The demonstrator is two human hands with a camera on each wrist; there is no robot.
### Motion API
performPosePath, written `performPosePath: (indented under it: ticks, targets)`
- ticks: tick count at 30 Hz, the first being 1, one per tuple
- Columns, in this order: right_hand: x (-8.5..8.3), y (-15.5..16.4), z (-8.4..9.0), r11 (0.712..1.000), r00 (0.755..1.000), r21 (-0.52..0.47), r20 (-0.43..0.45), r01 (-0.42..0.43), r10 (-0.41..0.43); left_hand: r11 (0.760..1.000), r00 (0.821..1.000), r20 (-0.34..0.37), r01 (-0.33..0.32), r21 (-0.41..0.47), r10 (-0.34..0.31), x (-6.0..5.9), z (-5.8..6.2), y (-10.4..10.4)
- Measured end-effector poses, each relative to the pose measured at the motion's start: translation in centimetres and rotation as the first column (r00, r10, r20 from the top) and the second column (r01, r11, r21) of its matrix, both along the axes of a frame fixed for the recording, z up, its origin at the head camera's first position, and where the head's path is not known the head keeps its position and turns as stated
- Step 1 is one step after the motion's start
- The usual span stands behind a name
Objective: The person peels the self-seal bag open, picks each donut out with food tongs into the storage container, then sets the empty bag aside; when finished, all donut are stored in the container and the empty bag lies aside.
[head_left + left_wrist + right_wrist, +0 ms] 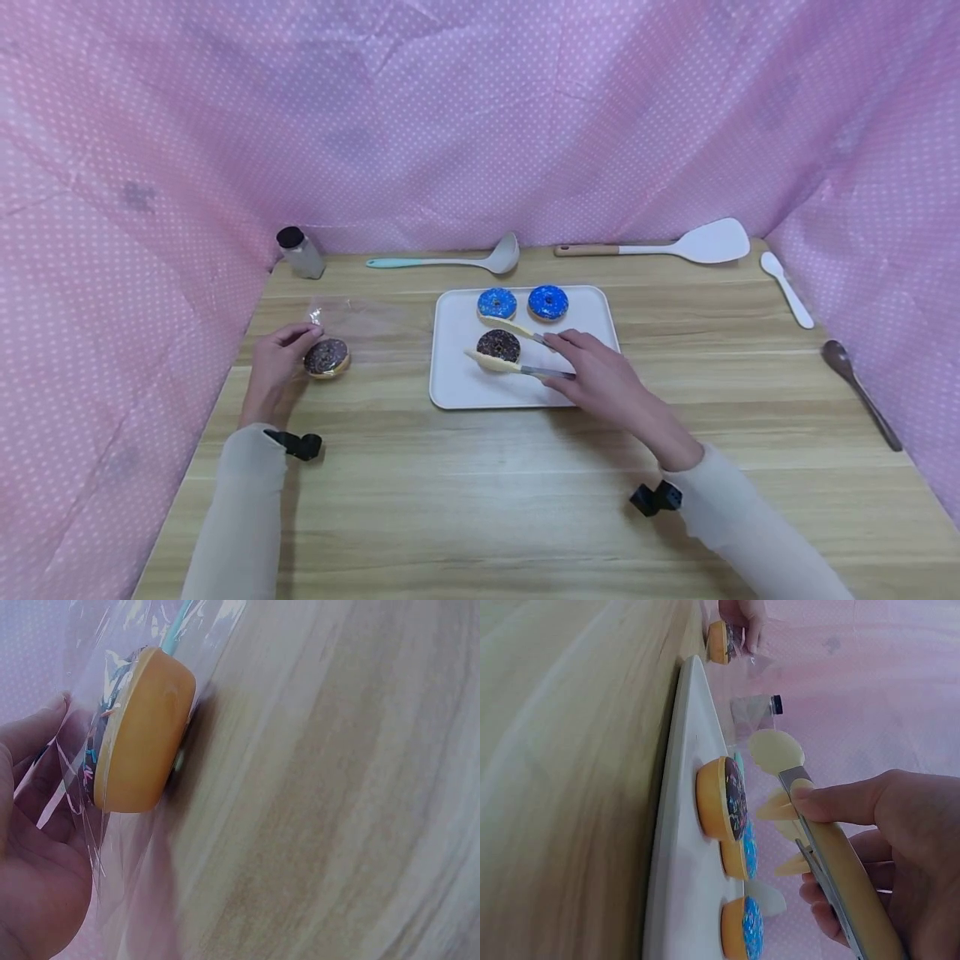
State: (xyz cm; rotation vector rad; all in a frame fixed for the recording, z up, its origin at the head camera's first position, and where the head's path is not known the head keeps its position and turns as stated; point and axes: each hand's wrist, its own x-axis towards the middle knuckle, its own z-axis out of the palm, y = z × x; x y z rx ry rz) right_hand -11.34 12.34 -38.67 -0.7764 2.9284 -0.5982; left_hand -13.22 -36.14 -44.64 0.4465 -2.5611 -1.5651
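Observation:
My left hand (273, 362) pinches the edge of a clear plastic bag (375, 321) lying on the table's left side. Inside the bag is a toy doughnut (324, 358) with dark sprinkled icing; its orange-brown base (146, 735) shows in the left wrist view. My right hand (600, 375) grips a pair of tongs (847, 877) with cream tips, spread apart above the tray. Between and below those tips sits another dark-iced doughnut (714, 799) on the white tray (450, 387). Two blue-iced doughnuts, a left one (491, 300) and a right one (551, 312), lie behind it.
A black-lidded jar (303, 257) stands at the back left. Along the back edge lie a ladle (505, 254) and a white spatula (716, 242). A white spoon (787, 292) and a dark brown spoon (862, 396) lie at the right. Pink dotted cloth (480, 125) surrounds the table.

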Motion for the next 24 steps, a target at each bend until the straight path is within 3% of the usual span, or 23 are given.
performPosePath:
  ticks: [11, 19, 24]
  targets:
    - [-3.4, -6.0, 0.3, 0.99, 0.987, 0.059, -0.091, -0.13, 0.135, 1.0, 1.0, -0.014, -0.006, 0.025, 0.006, 0.0, -0.3, 0.0]
    - [-5.1, -9.4, 0.4, 0.971, 0.973, 0.134, -0.091, -0.199, 0.212, 0.998, 0.999, -0.032, -0.014, 0.059, 0.016, -0.2, -0.6, -0.1]
    - [-5.9, -11.2, 0.2, 0.958, 0.967, 0.148, -0.035, -0.245, 0.253, 0.996, 0.999, -0.026, -0.02, 0.085, 0.023, -0.3, -0.7, -0.2]
